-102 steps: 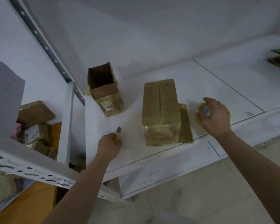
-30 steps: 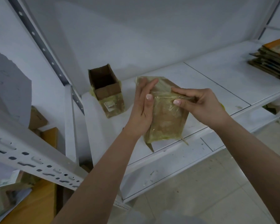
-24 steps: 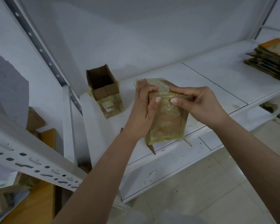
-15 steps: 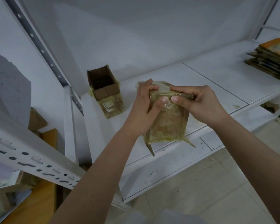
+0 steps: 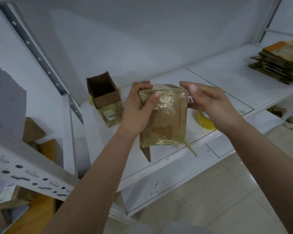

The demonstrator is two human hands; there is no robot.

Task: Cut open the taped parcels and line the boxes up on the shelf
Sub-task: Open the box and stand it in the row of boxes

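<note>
A stack of flattened cardboard sheets (image 5: 279,64) is lying at the far right, with an orange sheet sitting on top. A white perforated metal beam (image 5: 29,168) is running across the lower left, well apart from the stack. Below this beam, an orange-brown wooden surface (image 5: 35,215) is showing, with loose cardboard pieces (image 5: 32,130) resting above it. A slotted grey upright (image 5: 39,58) is rising diagonally above the beam. Cardboard scraps (image 5: 284,115) are lying on the pale tiled floor (image 5: 227,200), below the stack.
</note>
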